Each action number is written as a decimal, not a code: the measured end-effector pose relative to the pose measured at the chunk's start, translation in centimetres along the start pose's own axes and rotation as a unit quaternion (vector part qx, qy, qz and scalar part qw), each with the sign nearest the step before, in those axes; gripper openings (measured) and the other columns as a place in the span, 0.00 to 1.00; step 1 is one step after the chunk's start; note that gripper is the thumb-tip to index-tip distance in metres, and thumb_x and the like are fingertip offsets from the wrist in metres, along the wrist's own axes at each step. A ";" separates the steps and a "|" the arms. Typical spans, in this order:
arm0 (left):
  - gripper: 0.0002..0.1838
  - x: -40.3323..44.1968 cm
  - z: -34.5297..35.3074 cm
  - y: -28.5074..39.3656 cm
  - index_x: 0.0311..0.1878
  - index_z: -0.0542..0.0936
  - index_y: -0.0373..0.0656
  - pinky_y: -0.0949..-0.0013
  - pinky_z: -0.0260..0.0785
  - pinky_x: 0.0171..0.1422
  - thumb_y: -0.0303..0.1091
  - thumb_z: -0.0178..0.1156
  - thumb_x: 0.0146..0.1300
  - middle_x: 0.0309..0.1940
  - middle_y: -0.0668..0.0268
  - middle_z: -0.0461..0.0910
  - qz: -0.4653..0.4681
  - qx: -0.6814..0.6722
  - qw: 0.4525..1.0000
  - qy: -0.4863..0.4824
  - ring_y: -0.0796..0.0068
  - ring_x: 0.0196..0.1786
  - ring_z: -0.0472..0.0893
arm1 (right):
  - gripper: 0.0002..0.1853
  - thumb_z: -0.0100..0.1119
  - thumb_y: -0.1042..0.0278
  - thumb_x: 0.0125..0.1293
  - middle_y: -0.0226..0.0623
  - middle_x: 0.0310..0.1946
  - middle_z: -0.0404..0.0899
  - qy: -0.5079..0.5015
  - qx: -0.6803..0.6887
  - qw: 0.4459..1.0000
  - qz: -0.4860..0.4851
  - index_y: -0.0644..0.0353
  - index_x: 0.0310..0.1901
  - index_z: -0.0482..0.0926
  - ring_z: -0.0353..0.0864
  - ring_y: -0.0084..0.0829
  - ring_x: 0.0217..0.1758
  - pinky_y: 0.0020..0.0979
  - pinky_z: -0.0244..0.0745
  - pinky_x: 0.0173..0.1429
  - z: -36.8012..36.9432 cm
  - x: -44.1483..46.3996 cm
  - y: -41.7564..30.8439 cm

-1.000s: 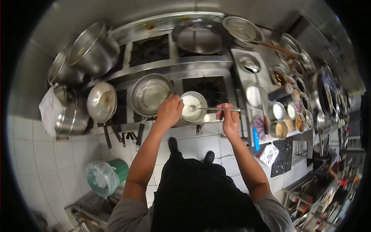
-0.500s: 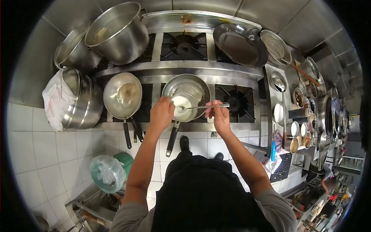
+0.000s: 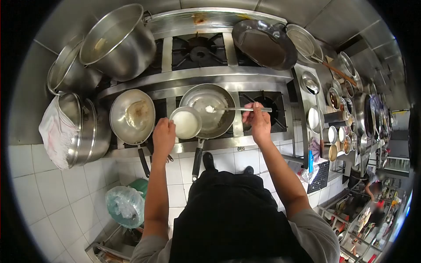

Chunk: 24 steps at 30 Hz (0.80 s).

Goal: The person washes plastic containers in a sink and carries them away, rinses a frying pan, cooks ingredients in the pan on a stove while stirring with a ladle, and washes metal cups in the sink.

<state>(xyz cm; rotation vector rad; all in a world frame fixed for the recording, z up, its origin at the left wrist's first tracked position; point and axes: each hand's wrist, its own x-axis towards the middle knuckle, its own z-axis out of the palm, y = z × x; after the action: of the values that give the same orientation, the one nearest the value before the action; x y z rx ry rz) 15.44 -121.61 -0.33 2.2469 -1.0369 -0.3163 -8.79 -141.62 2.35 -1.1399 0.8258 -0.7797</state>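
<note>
My left hand (image 3: 163,136) grips the rim of a small metal bowl (image 3: 186,123) holding something white, over the left edge of a frying pan (image 3: 207,95). The fingers of my right hand (image 3: 256,117) are closed round the handle of a metal spoon (image 3: 245,109). Its bowl end hangs over the middle of that pan, beside a small white heap (image 3: 210,108); whether the heap is on the spoon or on the pan, I cannot tell. The pan's black handle (image 3: 197,161) points toward me.
A second pan (image 3: 132,116) sits on the stove at left, with big pots (image 3: 117,43) behind. A dark oval pan (image 3: 264,45) is at the back right. Seasoning containers and a ladle (image 3: 311,83) are on the right. Another person (image 3: 372,188) is far right. A lined bin (image 3: 125,206) stands below.
The white bowl in my left hand has moved left, off the middle of the pan. The spoon has come out of the bowl and is over the pan, and a white heap shows there.
</note>
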 end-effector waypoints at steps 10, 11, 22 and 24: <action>0.10 -1.7 -2.0 -0.6 0.34 0.73 0.32 0.55 0.65 0.40 0.31 0.50 0.65 0.28 0.46 0.74 -0.017 0.016 0.999 0.032 0.49 0.32 0.75 | 0.16 0.47 0.61 0.75 0.35 0.28 0.79 0.127 -0.158 0.969 -0.140 0.67 0.41 0.78 0.77 0.21 0.28 0.24 0.72 0.34 -5.7 0.0 1.4; 0.10 -1.5 -2.0 0.5 0.35 0.73 0.32 0.56 0.66 0.40 0.31 0.50 0.65 0.29 0.46 0.74 0.004 0.021 0.999 0.025 0.49 0.32 0.75 | 0.17 0.46 0.58 0.76 0.34 0.27 0.79 0.149 -0.117 0.973 -0.135 0.65 0.43 0.78 0.77 0.21 0.28 0.23 0.71 0.33 -7.7 -0.4 1.5; 0.10 -0.7 16.8 28.7 0.31 0.70 0.32 0.62 0.62 0.35 0.29 0.50 0.66 0.22 0.52 0.68 0.204 -0.149 0.948 -0.193 0.67 0.27 0.65 | 0.23 0.41 0.48 0.76 0.29 0.22 0.72 0.556 -0.082 0.797 -0.221 0.61 0.37 0.74 0.70 0.19 0.23 0.22 0.67 0.27 -41.9 -19.8 -5.8; 0.10 -2.2 21.6 37.4 0.30 0.69 0.32 0.62 0.62 0.34 0.29 0.50 0.65 0.22 0.50 0.67 0.269 -0.145 0.920 -0.244 0.65 0.26 0.64 | 0.21 0.40 0.51 0.77 0.28 0.21 0.70 0.604 -0.096 0.758 -0.229 0.61 0.36 0.74 0.67 0.17 0.22 0.21 0.65 0.27 -46.9 -22.9 -6.1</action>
<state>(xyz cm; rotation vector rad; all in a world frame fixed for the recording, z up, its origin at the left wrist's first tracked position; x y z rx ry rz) -18.21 -147.83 6.76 1.5636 -1.6893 -0.7517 -61.25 -144.46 2.20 -0.9289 1.7463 -1.9734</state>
